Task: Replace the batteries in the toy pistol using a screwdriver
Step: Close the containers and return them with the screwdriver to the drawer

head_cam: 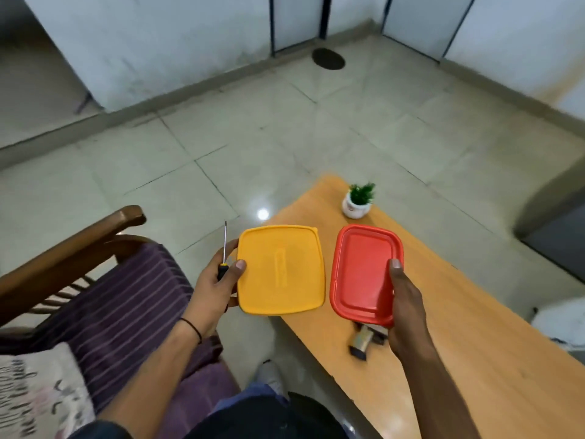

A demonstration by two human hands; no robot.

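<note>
Both hands full: left hand (212, 286) pinches yellow box (281, 270) plus screwdriver (223, 269); right hand (406, 315) grips red box (361, 274). Blurred object, probably toy pistol (364, 340), on table (474, 359) at red box's 6 o'clock. Set boxes down clear of it.

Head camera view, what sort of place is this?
Probably a home living room: tiled floor, a wooden chair with a purple striped cushion, and a low wooden table bearing a small potted plant.

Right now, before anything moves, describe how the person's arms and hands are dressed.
Both forearms are bare, with no sleeves in view. The left hand and right hand are ungloved, and no rings show. A thin dark band circles the left wrist; the right wrist shows nothing worn.
</note>
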